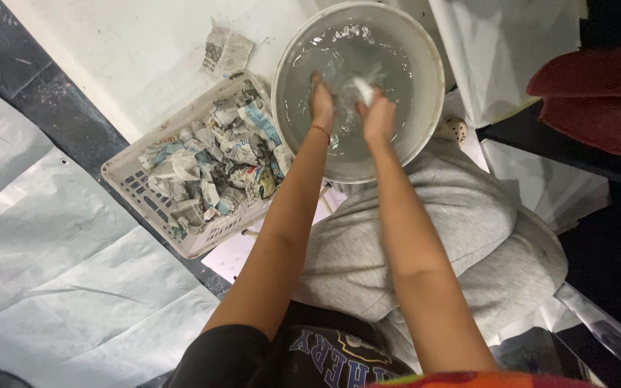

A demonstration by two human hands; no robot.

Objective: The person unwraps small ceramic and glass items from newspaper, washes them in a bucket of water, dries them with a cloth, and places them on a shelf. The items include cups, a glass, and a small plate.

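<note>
Person is sitting low on the floor, knees in grey trousers [425, 230], both arms reaching forward into a round white basin [433, 65] holding cloudy water. Left hand [321, 100] is dipping in the water, fingers lying together and pointing away, a thin red band at the wrist; can't tell whether it's gripping anything. Right hand [377, 118] is closing around a small wet white wad [364, 90], which is sticking out past the fingers at the water surface near the basin's middle. Just left of the basin, touching or nearly touching its rim, a white slotted plastic basket [134, 190] is sitting at an angle, full of crumpled newspaper balls [217, 162]. One loose newspaper scrap [226, 52] is lying behind the basket on a pale, scuffed sheet [131, 65] covering the floor. Dark floor strip [44, 100] is running diagonally between that sheet and a creased grey plastic tarp [52, 273] at lower left. More clear plastic sheeting [540, 187] is bunching at right, next to a dark red fabric item [598, 100] in the upper right corner. Lighting is dim toward the right edge.
</note>
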